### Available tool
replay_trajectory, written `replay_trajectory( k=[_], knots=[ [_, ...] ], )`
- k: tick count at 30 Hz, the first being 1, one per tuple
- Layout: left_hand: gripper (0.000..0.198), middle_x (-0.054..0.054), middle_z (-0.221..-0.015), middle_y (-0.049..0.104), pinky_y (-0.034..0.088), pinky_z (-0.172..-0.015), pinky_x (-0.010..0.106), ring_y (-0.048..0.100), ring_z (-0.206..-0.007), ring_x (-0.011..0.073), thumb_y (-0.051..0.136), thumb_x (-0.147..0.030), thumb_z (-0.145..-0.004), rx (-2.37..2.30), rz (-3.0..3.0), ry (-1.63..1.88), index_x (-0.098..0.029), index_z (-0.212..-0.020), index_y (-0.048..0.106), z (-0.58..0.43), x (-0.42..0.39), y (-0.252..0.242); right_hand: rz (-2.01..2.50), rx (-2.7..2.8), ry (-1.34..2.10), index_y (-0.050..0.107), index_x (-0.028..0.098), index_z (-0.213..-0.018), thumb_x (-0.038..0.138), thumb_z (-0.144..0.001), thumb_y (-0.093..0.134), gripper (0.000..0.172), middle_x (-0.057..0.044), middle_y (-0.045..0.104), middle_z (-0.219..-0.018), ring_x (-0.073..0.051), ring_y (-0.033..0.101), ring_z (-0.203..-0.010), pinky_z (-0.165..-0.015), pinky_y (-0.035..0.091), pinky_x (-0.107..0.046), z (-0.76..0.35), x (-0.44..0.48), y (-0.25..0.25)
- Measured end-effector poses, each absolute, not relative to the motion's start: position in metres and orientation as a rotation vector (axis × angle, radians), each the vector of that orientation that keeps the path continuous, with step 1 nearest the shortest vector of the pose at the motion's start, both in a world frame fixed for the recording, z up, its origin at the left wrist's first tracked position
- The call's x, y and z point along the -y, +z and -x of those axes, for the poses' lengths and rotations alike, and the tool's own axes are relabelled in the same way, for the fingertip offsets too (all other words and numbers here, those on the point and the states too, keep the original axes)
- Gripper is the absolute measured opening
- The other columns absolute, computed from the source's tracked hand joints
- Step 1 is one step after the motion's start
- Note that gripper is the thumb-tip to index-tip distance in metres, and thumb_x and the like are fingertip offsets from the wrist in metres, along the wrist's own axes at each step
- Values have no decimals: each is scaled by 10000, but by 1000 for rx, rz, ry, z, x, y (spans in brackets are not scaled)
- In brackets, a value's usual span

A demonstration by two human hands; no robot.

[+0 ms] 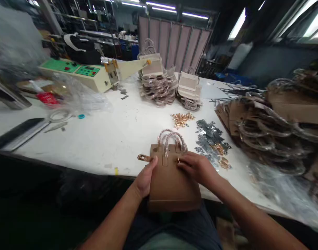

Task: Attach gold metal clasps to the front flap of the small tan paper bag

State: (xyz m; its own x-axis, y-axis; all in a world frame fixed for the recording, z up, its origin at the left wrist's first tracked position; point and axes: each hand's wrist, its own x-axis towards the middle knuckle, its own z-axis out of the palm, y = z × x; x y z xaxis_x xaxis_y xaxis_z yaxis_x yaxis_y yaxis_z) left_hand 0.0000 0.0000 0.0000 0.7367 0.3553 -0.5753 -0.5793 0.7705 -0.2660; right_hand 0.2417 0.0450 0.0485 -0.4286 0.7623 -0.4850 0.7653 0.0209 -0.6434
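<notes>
A brown handbag with two plastic-wrapped handles stands at the table's front edge, above my lap. My left hand grips its left side, thumb on the front. A brown strap tab with a gold-coloured metal plate sticks out left beside that thumb. My right hand is closed at the bag's upper right, its fingertips pinching a small gold-coloured metal fitting against the front panel. Beyond the bag lie a pile of small gold-coloured fittings and a pile of grey metal plates.
Wrapped brown bags are heaped on the right. Two stacks of pale bags, a taller stack and a shorter stack, stand at the back. A cream machine with green panels occupies the back left, near a tape roll.
</notes>
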Motion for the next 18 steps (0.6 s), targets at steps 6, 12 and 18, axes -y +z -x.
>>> replay_trajectory(
  k=[6, 12, 18],
  knots=[
    [649, 228, -1311, 702, 377, -1209, 548, 600, -1335, 375, 484, -573, -1024, -602, 444, 526, -62, -1405, 603, -3, -3, 5, -1529, -2287, -1363, 755, 222, -1010, 265, -1005, 619, 142, -52, 712, -946, -195, 679, -839, -752, 489, -285, -235, -53, 38],
    [690, 231, -1325, 693, 401, -1193, 541, 598, -1337, 378, 489, -601, -1011, -617, 472, 521, -65, -1435, 579, -5, -4, 7, -1407, -2265, -1563, 751, 221, -1022, 219, -981, 633, 125, -57, 713, -978, -201, 677, -881, -789, 507, -294, -245, -60, 31],
    [686, 233, -1309, 701, 406, -1187, 547, 612, -1319, 381, 486, -601, -1011, -603, 481, 535, -76, -1445, 576, -6, -3, 5, -1509, -2156, -1789, 766, 237, -1063, 277, -1006, 617, 165, -56, 730, -986, -199, 679, -904, -819, 517, -303, -248, -63, 33]
  ],
)
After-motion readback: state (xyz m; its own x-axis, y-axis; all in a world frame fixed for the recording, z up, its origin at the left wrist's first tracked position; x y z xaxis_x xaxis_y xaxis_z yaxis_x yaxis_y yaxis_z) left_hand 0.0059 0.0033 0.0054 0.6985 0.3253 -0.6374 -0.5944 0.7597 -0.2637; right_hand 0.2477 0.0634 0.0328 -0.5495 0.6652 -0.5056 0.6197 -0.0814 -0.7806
